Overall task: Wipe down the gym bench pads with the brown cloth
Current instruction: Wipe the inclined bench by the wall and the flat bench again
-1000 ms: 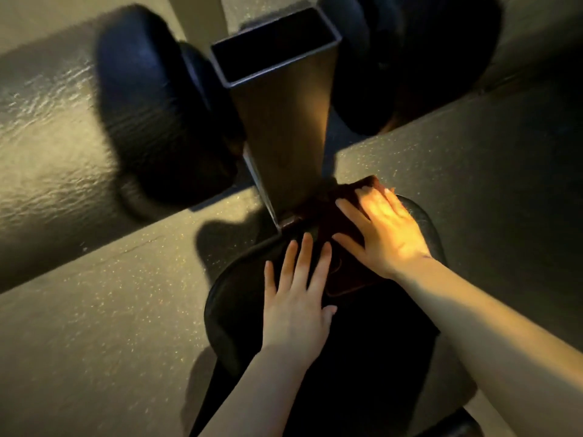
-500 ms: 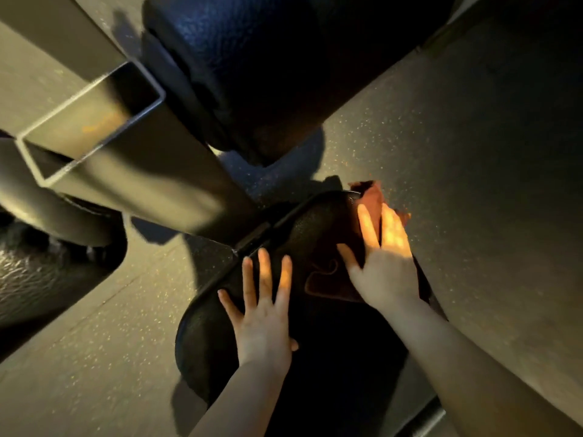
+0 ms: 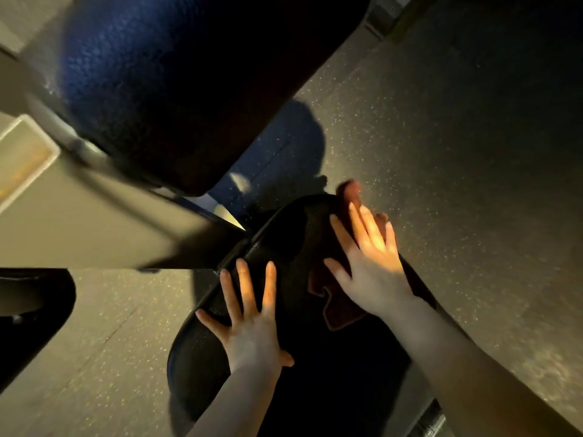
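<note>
A black bench pad (image 3: 296, 234) lies below me in dim light, rounded at its far end. The brown cloth (image 3: 339, 307) is spread on the pad's right side, and its far edge hangs over the pad's rim. My right hand (image 3: 369, 263) presses flat on the cloth with straight, spread fingers. My left hand (image 3: 252, 323) rests flat on the bare pad to the left of the cloth, fingers spread. Much of the cloth is hidden under my right hand.
A large black roller pad (image 3: 176, 83) looms close above the bench at upper left. A grey square steel tube (image 3: 94, 228) runs from the left edge to the pad's far end. Speckled dark rubber floor (image 3: 457, 152) surrounds the bench. Another dark pad (image 3: 28, 307) sits at far left.
My view has swung left and closer, so the steel tube and roller pad now fill the upper left. My right hand has slid the cloth toward the pad's far right rim. My left hand stays flat.
</note>
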Available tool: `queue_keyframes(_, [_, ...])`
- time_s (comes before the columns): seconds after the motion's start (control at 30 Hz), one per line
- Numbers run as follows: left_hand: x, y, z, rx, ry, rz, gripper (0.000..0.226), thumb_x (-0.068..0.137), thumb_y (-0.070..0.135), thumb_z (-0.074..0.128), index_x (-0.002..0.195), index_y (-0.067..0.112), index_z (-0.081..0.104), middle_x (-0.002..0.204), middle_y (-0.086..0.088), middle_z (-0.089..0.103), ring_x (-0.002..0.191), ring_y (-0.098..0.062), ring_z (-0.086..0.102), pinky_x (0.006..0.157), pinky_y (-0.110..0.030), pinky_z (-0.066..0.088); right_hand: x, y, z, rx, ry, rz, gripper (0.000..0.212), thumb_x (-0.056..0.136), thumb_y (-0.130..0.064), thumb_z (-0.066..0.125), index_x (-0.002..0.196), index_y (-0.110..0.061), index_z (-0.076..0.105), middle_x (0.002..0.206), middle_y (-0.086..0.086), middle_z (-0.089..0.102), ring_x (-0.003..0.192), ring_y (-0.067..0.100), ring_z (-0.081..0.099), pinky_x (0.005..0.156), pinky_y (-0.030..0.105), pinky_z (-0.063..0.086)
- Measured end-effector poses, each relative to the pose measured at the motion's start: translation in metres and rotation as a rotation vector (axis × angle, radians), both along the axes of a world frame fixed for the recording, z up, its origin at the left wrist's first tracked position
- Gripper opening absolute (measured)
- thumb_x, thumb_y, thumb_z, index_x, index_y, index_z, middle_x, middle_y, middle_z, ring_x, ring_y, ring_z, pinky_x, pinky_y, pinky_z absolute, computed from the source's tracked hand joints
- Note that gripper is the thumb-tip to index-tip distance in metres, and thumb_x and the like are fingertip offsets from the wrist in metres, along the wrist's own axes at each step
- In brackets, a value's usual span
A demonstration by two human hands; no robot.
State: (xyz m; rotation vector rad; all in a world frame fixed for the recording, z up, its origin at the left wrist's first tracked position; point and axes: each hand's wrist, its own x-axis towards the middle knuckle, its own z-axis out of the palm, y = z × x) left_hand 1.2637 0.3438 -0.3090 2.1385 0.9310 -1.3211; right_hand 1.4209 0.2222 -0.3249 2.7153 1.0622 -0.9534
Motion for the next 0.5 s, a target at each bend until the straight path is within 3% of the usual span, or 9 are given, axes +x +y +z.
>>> queue_keyframes(0.17, [0.005,-0.004,0.001,0.075,0.015,-0.043,0.16,0.066,0.053,0.086,0.109,0.031,-0.066,0.117,-0.01,-0.072,0.119,-0.039,-0.057,0.109,-0.075,-0.004,0.03,0.042,-0.008,0.081,0.076,0.05,0.077,0.095,-0.064,0.039,0.156,-0.042,-0.004,0.165,-0.001,-0.001,0.15,0.03,0.001,0.116,0.06,0.01])
queue_keyframes(0.27, [0.011,-0.014,0.01,0.094,-0.023,0.004,0.14,0.08,0.052,0.075,0.134,0.029,-0.051,0.138,-0.014,-0.059,0.133,-0.04,-0.046,0.116,-0.069,-0.001,0.041,0.049,-0.008,0.056,0.14,0.045,0.076,0.092,-0.07,0.037,0.154,-0.046,0.001,0.163,-0.001,0.004,0.147,0.03,0.008,0.114,0.056,0.016])
queue_keyframes(0.3, [0.013,-0.018,0.014,0.119,-0.123,0.057,0.12,0.088,0.053,0.066,0.146,0.03,-0.037,0.15,-0.011,-0.048,0.14,-0.033,-0.04,0.119,-0.066,0.0,0.038,0.044,-0.008,0.074,0.128,0.015,0.075,0.093,-0.071,0.034,0.154,-0.046,0.0,0.164,0.0,0.006,0.148,0.03,0.01,0.114,0.055,0.017])
queue_keyframes(0.37, [0.021,-0.025,0.012,0.254,-0.489,0.105,0.08,0.097,0.05,0.044,0.156,0.035,-0.009,0.164,0.002,-0.022,0.147,-0.016,-0.027,0.12,-0.06,-0.001,0.026,0.028,-0.009,0.117,0.055,-0.076,0.072,0.095,-0.071,0.025,0.155,-0.043,-0.001,0.164,0.005,0.009,0.147,0.032,0.016,0.113,0.053,0.021])
queue_keyframes(0.43, [0.038,-0.025,-0.003,0.363,-0.737,0.056,0.065,0.097,0.048,0.031,0.156,0.036,0.007,0.165,0.005,-0.001,0.149,-0.01,-0.016,0.118,-0.056,-0.004,0.015,0.008,-0.008,0.087,0.049,-0.184,0.072,0.092,-0.072,0.014,0.154,-0.043,-0.008,0.164,0.009,0.011,0.146,0.035,0.021,0.113,0.052,0.024])
queue_keyframes(0.5, [0.063,-0.02,-0.024,0.361,-0.785,-0.03,0.06,0.099,0.045,0.03,0.156,0.032,0.017,0.163,-0.001,0.011,0.152,-0.016,-0.002,0.119,-0.059,0.003,0.007,-0.023,-0.01,0.037,0.076,-0.305,0.076,0.086,-0.074,0.006,0.153,-0.043,-0.011,0.163,0.009,0.015,0.145,0.032,0.024,0.114,0.049,0.025])
